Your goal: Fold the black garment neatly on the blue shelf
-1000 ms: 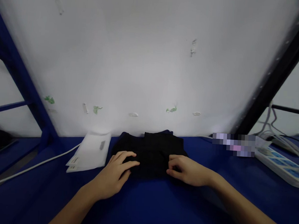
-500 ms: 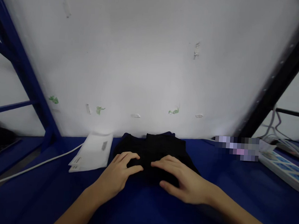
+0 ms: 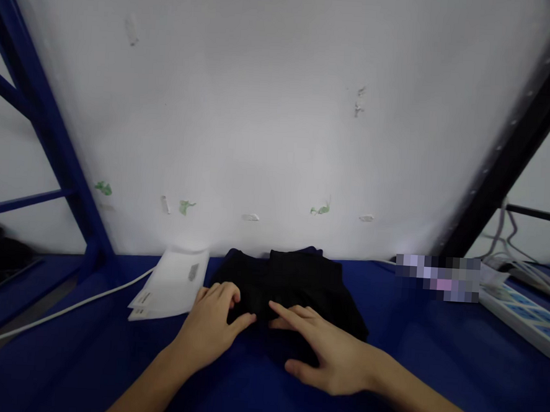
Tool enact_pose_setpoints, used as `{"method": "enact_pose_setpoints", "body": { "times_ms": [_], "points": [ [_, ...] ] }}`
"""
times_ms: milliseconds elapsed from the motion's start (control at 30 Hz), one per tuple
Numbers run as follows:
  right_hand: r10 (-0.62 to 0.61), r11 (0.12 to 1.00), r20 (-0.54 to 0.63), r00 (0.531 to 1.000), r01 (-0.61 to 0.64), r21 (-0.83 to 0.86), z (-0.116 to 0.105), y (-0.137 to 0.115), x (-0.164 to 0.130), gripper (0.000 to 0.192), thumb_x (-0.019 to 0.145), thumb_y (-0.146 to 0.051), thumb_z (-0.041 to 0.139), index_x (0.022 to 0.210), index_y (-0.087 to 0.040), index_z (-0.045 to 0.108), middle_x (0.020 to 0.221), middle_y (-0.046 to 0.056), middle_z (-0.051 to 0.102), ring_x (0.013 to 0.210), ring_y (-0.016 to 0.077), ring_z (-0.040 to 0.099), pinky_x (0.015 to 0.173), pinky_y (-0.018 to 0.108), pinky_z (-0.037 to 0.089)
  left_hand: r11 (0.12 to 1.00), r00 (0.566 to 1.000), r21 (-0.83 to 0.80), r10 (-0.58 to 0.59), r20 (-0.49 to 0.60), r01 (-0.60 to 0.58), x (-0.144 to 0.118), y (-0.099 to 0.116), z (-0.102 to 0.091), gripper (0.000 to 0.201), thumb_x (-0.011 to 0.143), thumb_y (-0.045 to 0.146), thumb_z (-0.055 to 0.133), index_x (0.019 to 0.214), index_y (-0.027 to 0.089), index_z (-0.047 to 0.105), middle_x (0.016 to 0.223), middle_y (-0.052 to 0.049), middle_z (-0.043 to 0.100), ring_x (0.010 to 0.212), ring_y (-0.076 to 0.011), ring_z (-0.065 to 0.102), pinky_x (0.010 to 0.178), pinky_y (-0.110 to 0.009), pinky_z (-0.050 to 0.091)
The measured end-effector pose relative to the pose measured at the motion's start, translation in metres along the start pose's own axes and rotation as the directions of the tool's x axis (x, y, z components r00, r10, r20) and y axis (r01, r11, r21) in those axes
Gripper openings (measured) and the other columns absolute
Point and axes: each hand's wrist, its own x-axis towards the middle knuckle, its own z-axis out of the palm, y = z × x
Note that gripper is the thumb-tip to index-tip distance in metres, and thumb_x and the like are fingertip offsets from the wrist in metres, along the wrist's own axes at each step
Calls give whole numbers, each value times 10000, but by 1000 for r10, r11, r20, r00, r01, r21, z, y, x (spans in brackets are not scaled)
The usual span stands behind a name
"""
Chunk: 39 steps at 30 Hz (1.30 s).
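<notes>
A black folded piece of clothing [image 3: 305, 275] lies on the blue tabletop [image 3: 254, 394], up against the white wall. What kind of clothing it is cannot be made out. At its near left part is my left hand [image 3: 209, 326], fingers bent over the cloth and thumb stretched away from them. Over the near right part, my right hand [image 3: 329, 349] has its fingers extended and its thumb held well apart. Neither hand pinches the fabric. Whether the fingertips press on it is hard to see against the dark cloth.
Flat white packets [image 3: 174, 284] with printed labels lie left of the clothing. A white cable [image 3: 63, 311] runs from them toward the left edge. On the right are a blurred-out item [image 3: 438, 278] and a white power strip [image 3: 523, 308]. Frame posts [image 3: 57, 149] flank the wall.
Both hands have drawn slightly nearer to me. The left fingers are more curled, and the right fingers have moved a little left. The clothing looks much the same.
</notes>
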Motion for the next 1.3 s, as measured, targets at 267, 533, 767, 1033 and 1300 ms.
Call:
{"method": "enact_pose_setpoints", "body": {
  "times_ms": [267, 533, 767, 1033, 1300],
  "points": [
    [-111, 993, -58, 992, 114, 41, 12, -2, 1, 1148, 697, -93, 615, 1593, -226, -91, 1580, 184, 277, 1386, 328, 373, 1109, 523, 360, 924, 925, -54, 377, -50, -379, -9, 16, -9, 293, 957, 267, 542, 1249, 241, 557, 1104, -72, 632, 1014, -256, 575, 933, -441, 406],
    [-79, 993, -133, 988, 67, -94, 2, -2, 3, 922, 650, 8, 487, 1527, -254, 379, 1173, 114, 617, 1134, 285, 517, 1019, 514, 375, 907, 908, -55, 419, 23, -418, -9, 17, -10, 376, 954, 137, 464, 1266, 273, 623, 1159, -77, 628, 1069, -256, 566, 931, -426, 462],
    [-26, 980, -160, 987, -6, -199, -4, -1, 6, 683, 704, 10, 474, 1292, -284, 661, 1007, 76, 582, 945, 234, 533, 883, 439, 381, 915, 915, -56, 402, 29, -400, -7, 16, -4, 322, 942, 82, 429, 1119, 249, 640, 1149, -50, 647, 1054, -232, 578, 906, -404, 436],
    [-17, 994, -137, 990, 2, -108, -2, 3, 5, 598, 725, 4, 487, 1243, -232, 673, 954, 54, 684, 946, 230, 577, 916, 425, 377, 976, 979, 86, 195, 63, -200, -2, 2, -4, 280, 803, -7, 420, 765, 200, 604, 863, -19, 618, 820, -214, 567, 767, -407, 406],
    [-33, 993, -143, 989, 16, -118, -2, 3, 6, 555, 730, 15, 484, 1205, -215, 653, 950, 43, 696, 932, 218, 601, 904, 407, 401, 958, 955, 16, 283, 88, -285, -8, 7, 0, 364, 860, -27, 389, 955, 197, 660, 993, -32, 608, 897, -204, 560, 810, -391, 418]
  ]
}}
